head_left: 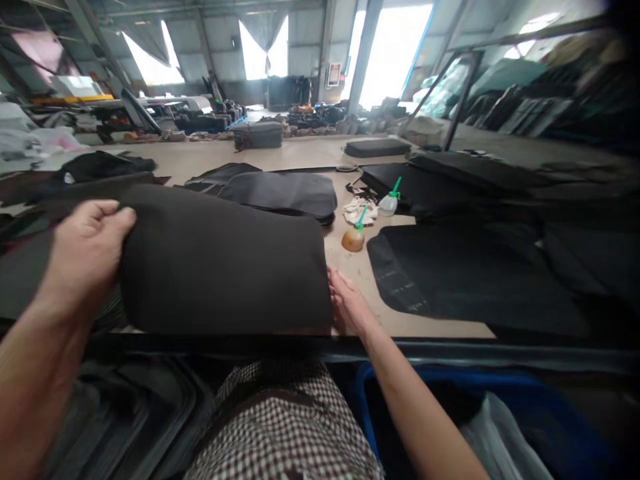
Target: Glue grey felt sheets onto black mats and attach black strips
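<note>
A dark, flat panel (225, 267) with rounded corners, like stiff fabric or sheet padding, is held up in front of me, its near edge by the table's front. My left hand (90, 247) is closed round its upper left corner, thumb on top. At the right edge of the panel, my right hand (347, 300) grips low down; part of its fingers is hidden by the edge. Just beyond lies a stack of similar dark pieces (280, 190). To the right, a larger black sheet (460, 273) with faint white marks lies on the table.
On the beige table (400, 323) stand an amber-filled squeeze bottle (353, 240) and a clear one (389, 203), both with green spouts, beside crumpled white cloth (361, 211). Grey cases (257, 135) sit farther back. Below the table edge is a blue bin (367, 407).
</note>
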Motion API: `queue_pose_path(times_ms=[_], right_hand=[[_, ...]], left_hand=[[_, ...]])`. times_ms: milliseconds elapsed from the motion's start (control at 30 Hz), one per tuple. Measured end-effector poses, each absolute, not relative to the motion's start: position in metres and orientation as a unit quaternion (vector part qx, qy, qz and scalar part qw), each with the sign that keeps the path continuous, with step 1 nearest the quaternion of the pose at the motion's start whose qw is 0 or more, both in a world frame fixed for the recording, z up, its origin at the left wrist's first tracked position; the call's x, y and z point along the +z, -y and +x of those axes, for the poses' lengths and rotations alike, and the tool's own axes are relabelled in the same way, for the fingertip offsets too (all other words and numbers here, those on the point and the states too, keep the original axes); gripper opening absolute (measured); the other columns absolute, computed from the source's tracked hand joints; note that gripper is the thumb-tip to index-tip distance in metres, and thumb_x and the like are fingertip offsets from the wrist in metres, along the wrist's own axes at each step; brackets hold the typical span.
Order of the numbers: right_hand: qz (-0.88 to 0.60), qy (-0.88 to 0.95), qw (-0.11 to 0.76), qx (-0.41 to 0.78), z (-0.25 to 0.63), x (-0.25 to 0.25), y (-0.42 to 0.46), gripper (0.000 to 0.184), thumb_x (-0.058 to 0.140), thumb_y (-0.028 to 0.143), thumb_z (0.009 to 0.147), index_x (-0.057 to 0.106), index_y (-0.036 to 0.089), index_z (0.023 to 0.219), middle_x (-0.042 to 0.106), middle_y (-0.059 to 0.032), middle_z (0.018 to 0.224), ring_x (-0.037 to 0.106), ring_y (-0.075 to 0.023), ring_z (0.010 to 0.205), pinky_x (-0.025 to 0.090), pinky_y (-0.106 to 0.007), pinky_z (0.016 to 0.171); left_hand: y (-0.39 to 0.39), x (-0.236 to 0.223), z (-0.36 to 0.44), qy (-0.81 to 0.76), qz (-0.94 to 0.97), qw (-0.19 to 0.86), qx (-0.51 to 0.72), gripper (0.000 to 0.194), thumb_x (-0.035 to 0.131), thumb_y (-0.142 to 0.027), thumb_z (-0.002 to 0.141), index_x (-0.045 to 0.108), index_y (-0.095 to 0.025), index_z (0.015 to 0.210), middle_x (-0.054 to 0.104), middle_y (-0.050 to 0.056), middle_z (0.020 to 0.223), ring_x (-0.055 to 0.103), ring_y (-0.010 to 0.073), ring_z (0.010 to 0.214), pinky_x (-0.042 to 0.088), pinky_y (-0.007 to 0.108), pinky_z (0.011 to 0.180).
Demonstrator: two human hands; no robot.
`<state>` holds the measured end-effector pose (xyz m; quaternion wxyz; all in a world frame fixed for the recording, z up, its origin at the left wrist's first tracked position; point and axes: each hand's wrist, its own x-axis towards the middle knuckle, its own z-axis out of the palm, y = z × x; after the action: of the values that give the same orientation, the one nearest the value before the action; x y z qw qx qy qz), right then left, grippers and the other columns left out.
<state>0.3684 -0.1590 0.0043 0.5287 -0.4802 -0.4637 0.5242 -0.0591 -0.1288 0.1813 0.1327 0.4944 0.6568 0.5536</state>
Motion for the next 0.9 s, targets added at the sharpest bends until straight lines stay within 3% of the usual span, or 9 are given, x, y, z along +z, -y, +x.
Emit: queue_pose_path(times_ms=[67, 167, 300, 400, 467, 567, 667, 800, 900], right_hand=[[-0.473, 0.396, 0.574, 0.539, 0.38, -0.001, 0.16, 0.06, 0.082, 0.06, 0.08, 0.066, 0.025, 0.126, 0.074, -0.01, 0.125, 0.072, -0.0279, 0.111, 0.061, -0.04, 0.094], [-0.515, 0.367, 0.595, 0.495, 0.402, -0.014, 0.16, 0.074, 0.093, 0.049, 0.065, 0.062, 0.022, 0.126, 0.076, -0.0073, 0.111, 0.073, -0.0245, 0.096, 0.061, -0.039, 0.09], [-0.643, 0.485, 0.496, 0.325, 0.42, -0.033, 0.159, 0.076, 0.082, 0.052, 0.075, 0.055, 0.019, 0.138, 0.069, -0.0044, 0.095, 0.067, -0.0215, 0.076, 0.059, -0.044, 0.085], [-0.692, 0.579, 0.407, 0.145, 0.424, -0.041, 0.157, 0.058, 0.069, 0.046, 0.085, 0.058, 0.02, 0.136, 0.067, -0.0131, 0.112, 0.065, -0.0326, 0.104, 0.052, -0.054, 0.101], [-0.696, 0.601, 0.385, 0.075, 0.426, -0.042, 0.148, 0.052, 0.063, 0.042, 0.089, 0.057, 0.019, 0.135, 0.062, -0.018, 0.128, 0.056, -0.0374, 0.123, 0.046, -0.056, 0.11], [-0.705, 0.577, 0.404, 0.076, 0.432, -0.037, 0.115, 0.06, 0.059, 0.041, 0.091, 0.047, 0.013, 0.144, 0.053, -0.0227, 0.142, 0.05, -0.0373, 0.133, 0.043, -0.054, 0.114], [-0.731, 0.526, 0.423, 0.097, 0.441, -0.029, 0.065, 0.073, 0.06, 0.042, 0.09, 0.037, 0.008, 0.15, 0.044, -0.0267, 0.151, 0.041, -0.0392, 0.143, 0.036, -0.054, 0.119], [-0.759, 0.501, 0.404, 0.093, 0.446, -0.026, 0.009, 0.087, 0.067, 0.039, 0.083, 0.029, 0.001, 0.151, 0.042, -0.0324, 0.152, 0.037, -0.0426, 0.144, 0.032, -0.053, 0.12], [-0.755, 0.521, 0.393, 0.069, 0.445, -0.028, -0.005, 0.082, 0.063, 0.038, 0.084, 0.029, 0.001, 0.149, 0.048, -0.0327, 0.145, 0.045, -0.0426, 0.136, 0.036, -0.055, 0.115]], left_hand=[[0.113, 0.128, -0.049, -0.65, 0.493, 0.215, 0.537, 0.048, 0.074, -0.048, 0.078, 0.066, -0.019, 0.116, 0.071, -0.001, 0.088, 0.06, 0.0102, 0.069, 0.047, 0.019, 0.062], [0.095, 0.056, -0.04, -0.683, 0.488, 0.273, 0.47, 0.042, 0.069, -0.048, 0.081, 0.065, -0.017, 0.11, 0.072, 0.004, 0.089, 0.067, 0.0176, 0.077, 0.054, 0.028, 0.072], [0.092, 0.011, -0.04, -0.75, 0.593, 0.098, 0.277, 0.048, 0.061, -0.041, 0.09, 0.061, -0.017, 0.131, 0.071, 0.017, 0.118, 0.068, 0.0337, 0.111, 0.053, 0.047, 0.099], [0.1, 0.009, -0.031, -0.688, 0.689, -0.061, 0.219, 0.064, 0.054, -0.037, 0.096, 0.043, -0.017, 0.156, 0.053, 0.024, 0.151, 0.049, 0.0418, 0.14, 0.041, 0.059, 0.114], [0.103, 0.007, -0.017, -0.616, 0.755, -0.064, 0.215, 0.065, 0.05, -0.04, 0.099, 0.038, -0.023, 0.161, 0.045, 0.019, 0.161, 0.042, 0.0388, 0.149, 0.037, 0.057, 0.119], [0.104, -0.007, 0.01, -0.494, 0.851, 0.03, 0.177, 0.067, 0.049, -0.051, 0.1, 0.033, -0.035, 0.164, 0.039, 0.008, 0.169, 0.04, 0.0314, 0.153, 0.036, 0.05, 0.123], [0.104, -0.028, 0.032, -0.442, 0.884, 0.075, 0.135, 0.07, 0.051, -0.059, 0.097, 0.034, -0.042, 0.163, 0.034, 0.004, 0.171, 0.035, 0.0327, 0.156, 0.028, 0.056, 0.126], [0.105, -0.04, 0.043, -0.447, 0.883, 0.072, 0.127, 0.071, 0.052, -0.061, 0.096, 0.033, -0.045, 0.163, 0.028, 0.003, 0.172, 0.032, 0.0324, 0.158, 0.025, 0.058, 0.127], [0.107, -0.036, 0.043, -0.45, 0.884, 0.058, 0.114, 0.07, 0.05, -0.061, 0.098, 0.031, -0.045, 0.163, 0.027, 0.002, 0.172, 0.031, 0.0304, 0.158, 0.026, 0.057, 0.126]])
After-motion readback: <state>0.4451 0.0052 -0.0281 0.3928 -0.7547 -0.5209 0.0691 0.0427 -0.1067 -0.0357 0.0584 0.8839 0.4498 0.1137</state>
